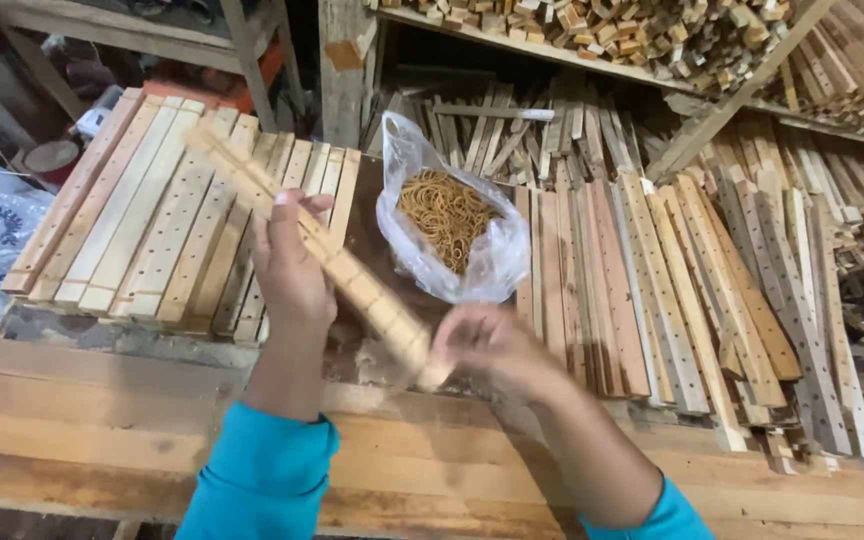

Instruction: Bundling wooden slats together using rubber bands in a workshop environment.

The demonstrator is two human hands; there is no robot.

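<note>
My left hand (pixel 290 268) grips a bundle of thin drilled wooden slats (pixel 352 282) at its middle, held slanting from upper left to lower right above the bench. My right hand (pixel 487 345) is blurred at the bundle's lower end, touching it; whether its fingers hold anything else I cannot tell. Just behind the hands lies an open clear plastic bag of tan rubber bands (pixel 449 215).
A neat row of drilled slats (pixel 157 215) lies at left, a looser pile of drilled slats (pixel 692 290) at right. The plank bench edge (pixel 102 420) runs along the front. Shelves of small wood offcuts (pixel 652 35) stand behind.
</note>
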